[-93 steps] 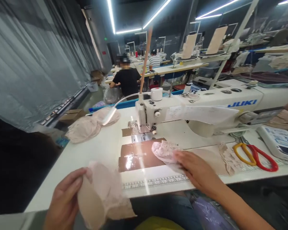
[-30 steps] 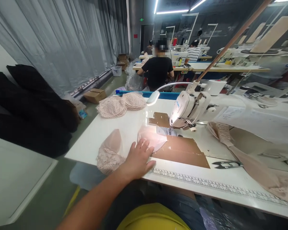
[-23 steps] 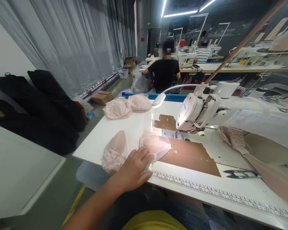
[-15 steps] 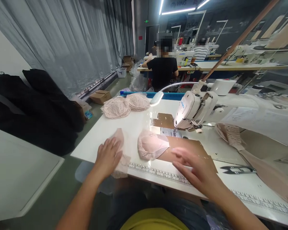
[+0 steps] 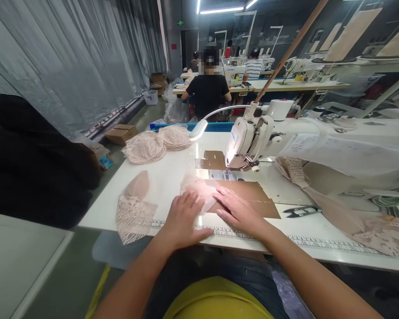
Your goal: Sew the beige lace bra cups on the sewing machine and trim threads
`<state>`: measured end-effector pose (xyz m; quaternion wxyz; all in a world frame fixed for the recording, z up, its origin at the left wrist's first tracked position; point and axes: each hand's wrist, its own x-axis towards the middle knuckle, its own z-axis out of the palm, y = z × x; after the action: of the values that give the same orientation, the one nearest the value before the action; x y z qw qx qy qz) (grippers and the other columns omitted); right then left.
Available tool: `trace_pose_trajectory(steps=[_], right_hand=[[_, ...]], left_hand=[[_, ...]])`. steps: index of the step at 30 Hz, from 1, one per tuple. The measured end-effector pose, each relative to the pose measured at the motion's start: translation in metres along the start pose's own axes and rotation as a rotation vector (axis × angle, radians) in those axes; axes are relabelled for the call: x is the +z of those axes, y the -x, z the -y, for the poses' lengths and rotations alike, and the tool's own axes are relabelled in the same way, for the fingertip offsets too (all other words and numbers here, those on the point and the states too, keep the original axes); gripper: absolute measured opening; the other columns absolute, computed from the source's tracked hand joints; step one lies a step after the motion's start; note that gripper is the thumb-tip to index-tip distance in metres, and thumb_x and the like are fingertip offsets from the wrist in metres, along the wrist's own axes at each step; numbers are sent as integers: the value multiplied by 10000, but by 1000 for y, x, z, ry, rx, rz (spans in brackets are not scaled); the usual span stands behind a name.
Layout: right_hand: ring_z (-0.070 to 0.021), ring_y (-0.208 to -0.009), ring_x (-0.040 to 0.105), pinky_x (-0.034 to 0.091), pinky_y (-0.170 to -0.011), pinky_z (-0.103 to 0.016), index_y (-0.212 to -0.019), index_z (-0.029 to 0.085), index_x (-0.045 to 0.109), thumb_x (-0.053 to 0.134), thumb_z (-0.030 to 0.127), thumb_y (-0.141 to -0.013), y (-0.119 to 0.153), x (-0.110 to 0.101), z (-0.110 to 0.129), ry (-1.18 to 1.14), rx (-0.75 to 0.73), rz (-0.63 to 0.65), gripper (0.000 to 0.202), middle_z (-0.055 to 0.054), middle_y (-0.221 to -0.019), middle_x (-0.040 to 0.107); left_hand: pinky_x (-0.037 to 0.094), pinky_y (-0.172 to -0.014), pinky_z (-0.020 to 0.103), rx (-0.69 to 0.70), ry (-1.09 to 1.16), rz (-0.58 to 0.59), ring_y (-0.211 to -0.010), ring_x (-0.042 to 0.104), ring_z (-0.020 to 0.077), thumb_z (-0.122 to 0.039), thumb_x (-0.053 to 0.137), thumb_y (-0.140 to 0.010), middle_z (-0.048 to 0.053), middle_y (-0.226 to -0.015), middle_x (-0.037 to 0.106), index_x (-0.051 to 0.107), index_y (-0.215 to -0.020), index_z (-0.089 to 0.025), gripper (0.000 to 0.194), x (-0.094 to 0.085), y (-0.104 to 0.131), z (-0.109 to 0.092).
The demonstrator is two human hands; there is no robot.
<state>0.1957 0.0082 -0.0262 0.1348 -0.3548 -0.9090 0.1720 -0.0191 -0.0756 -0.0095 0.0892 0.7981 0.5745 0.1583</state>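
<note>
Flat-pressing a lace bra cup (image 5: 199, 191) at the needle's 7 o'clock.
Left hand (image 5: 182, 220) and right hand (image 5: 238, 211) fingers spread, grasping nothing; could snag lace, sliding.

Grey curtains (image 5: 69, 57) hang at nine o'clock; ceiling light strips (image 5: 219, 9) glow at twelve above rows of tables (image 5: 286, 85).

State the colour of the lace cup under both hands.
Pale pink lace cup, seen in the head view.
</note>
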Motion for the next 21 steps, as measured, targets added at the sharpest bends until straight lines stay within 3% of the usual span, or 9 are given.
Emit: trace_pose_trajectory(steps=[2,4,6,8,12,15,16,18,21], right_hand=[[-292,-1370,296,294,-1102,-490,-1415,173,374,448,442,-894,12,0,-3,-81,101,-30,591,-134,-1485,335],[-297,-1381,269,262,-1116,-503,-1430,169,339,483,479,-874,27,0,-1,-151,190,-81,653,-135,-1483,340],[-296,-1369,298,259,-1114,-519,-1434,192,323,514,476,-868,44,1,7,-277,228,-97,662,-133,-1443,406],[-275,-1330,375,310,-1092,-505,-1440,240,293,532,446,-879,62,5,19,-526,235,-99,644,-118,-1402,466],[-243,-1287,439,410,-1039,-419,-1375,319,378,596,429,-857,93,23,44,-1100,254,-253,572,-80,-1431,435],[-239,-1235,491,471,-969,-374,-1303,320,482,615,477,-832,108,34,55,-1341,353,-387,514,-71,-1378,496],[-251,-1181,536,496,-927,-372,-1278,300,518,621,517,-812,111,35,57,-1402,377,-373,525,-82,-1328,541],[-269,-1019,623,535,-827,-365,-1182,235,612,660,558,-756,114,34,61,-1470,399,-222,537,-104,-1159,647],[-248,-886,658,530,-800,-346,-1021,179,695,714,457,-744,115,28,68,-1439,462,-47,392,-89,-950,714]], left_hand=[[365,-1007,526,8,39,-51,-1236,414,360,-528,717,-651,133,-1340,499,543,-1238,-198,695,9,6,-13],[445,-918,467,50,82,-125,-1120,507,315,-367,691,-717,120,-1214,576,584,-1167,-200,492,18,20,-23],[498,-792,389,109,125,-229,-936,584,254,-185,581,-790,104,-1012,639,631,-1060,-185,274,27,38,-30],[510,-696,323,181,188,-328,-792,600,207,-98,503,-819,88,-860,645,641,-1021,-166,254,36,54,-38],[525,-690,279,205,340,-474,-800,610,185,-130,522,-848,106,-896,637,580,-1151,-141,309,45,74,-48],[515,-652,267,215,366,-614,-766,598,170,-182,518,-880,104,-877,621,582,-1133,-133,265,42,77,-53],[506,-626,269,263,337,-638,-734,591,167,-201,513,-889,101,-855,622,588,-1121,-122,256,40,76,-55],[489,-586,278,401,267,-609,-671,578,160,-210,485,-908,93,-795,628,596,-1101,-90,254,39,72,-62],[494,-597,277,540,244,-486,-649,580,150,-135,428,-918,66,-719,627,605,-1051,-67,232,42,65,-75]])
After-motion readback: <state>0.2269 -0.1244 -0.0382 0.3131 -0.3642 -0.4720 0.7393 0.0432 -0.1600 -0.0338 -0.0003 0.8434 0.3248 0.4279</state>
